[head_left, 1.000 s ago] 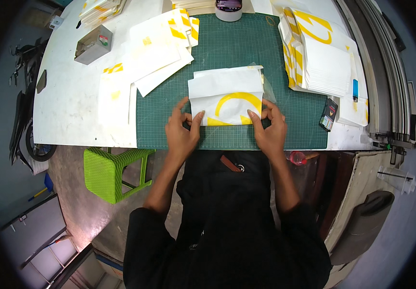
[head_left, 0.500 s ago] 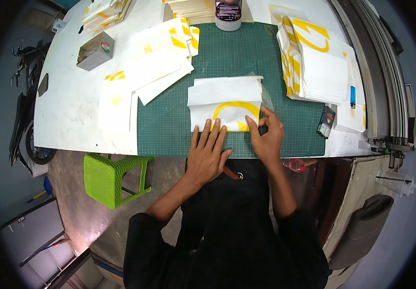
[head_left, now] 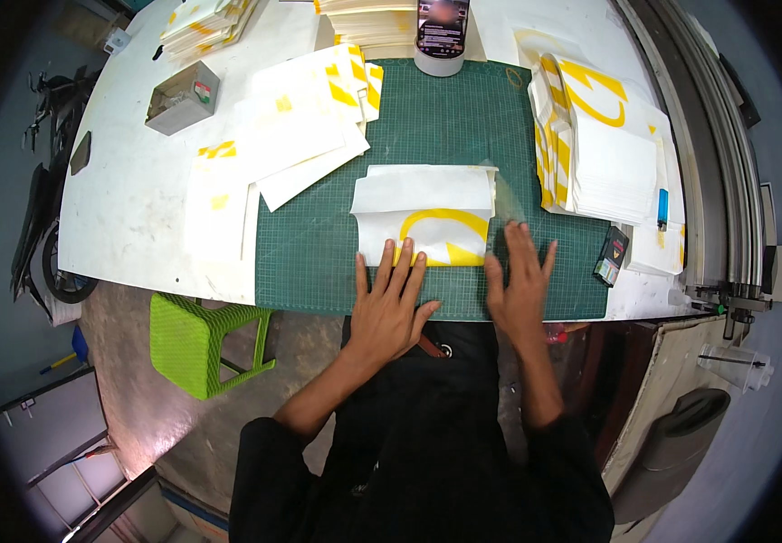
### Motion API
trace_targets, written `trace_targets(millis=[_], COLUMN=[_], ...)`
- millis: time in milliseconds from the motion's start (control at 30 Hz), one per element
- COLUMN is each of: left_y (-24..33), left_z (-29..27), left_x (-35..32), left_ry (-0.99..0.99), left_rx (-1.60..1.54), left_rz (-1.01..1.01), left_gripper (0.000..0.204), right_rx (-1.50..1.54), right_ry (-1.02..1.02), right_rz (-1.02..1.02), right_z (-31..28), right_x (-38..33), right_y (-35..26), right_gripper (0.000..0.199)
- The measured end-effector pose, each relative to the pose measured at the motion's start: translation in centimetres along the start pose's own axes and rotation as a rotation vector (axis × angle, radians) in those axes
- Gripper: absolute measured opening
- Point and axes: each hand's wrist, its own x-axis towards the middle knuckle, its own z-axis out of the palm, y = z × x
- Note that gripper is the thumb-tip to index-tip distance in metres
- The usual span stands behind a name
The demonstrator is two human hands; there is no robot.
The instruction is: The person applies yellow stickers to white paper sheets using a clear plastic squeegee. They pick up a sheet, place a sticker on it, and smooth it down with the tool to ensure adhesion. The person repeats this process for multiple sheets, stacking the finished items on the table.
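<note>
A folded white paper piece (head_left: 423, 192) with a yellow curved print lies on the green cutting mat (head_left: 445, 118), a crease running across it. My left hand (head_left: 389, 303) rests with its fingers spread flat on the paper's near edge. Just off the paper's right side, my right hand (head_left: 521, 285) has its fingers apart and holds nothing; its fingertips are slightly blurred. Beside the paper's right edge, a thin clear sheet shows faintly near those fingertips. Whether it touches the hand I cannot tell.
Loose white-and-yellow papers (head_left: 305, 122) overlap the mat's left side. At right stand a folded paper stack (head_left: 613, 149), a blue lighter (head_left: 662, 208) and a small black pack (head_left: 610, 255). Behind are a phone (head_left: 443, 27) and a grey box (head_left: 183, 98). A green stool (head_left: 183, 348) stands below left.
My right hand has left the paper's right edge, its fingers opening and spreading beside it. My left hand stays on the paper. The whole view has shifted slightly.
</note>
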Motion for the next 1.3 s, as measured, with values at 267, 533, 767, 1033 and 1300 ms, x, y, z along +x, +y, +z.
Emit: trace_targets(millis=[267,533,767,1033,1300], left_y=[-0.6,-0.8,-1.3,-1.7,-1.6], left_z=[-0.3,-0.6,-0.4,-0.1,0.0], left_x=[1.2,2.3,3.2,2.2,1.5], left_ry=[0.009,0.008,0.027,0.082,0.082], left_rx=[0.019,0.042,0.033,-0.014,0.013], left_rz=[0.013,0.045,0.071,0.073,0.036], left_gripper=[0.074,0.076,0.065,0.058,0.058], right_rx=[0.644,0.409,0.185,0.128,0.102], right_ry=[0.055,0.254,-0.145,-0.237,-0.223], right_rz=[0.307,0.142,-0.118,-0.073,-0.088], right_z=[1.5,1.7,1.6,2.2,1.9], right_x=[-0.5,-0.2,-1.7,-1.2,-2.0], right_y=[-3.2,-3.1,-5.4,-5.5,-5.4], right_gripper=[0.052,0.038,0.040,0.047,0.046])
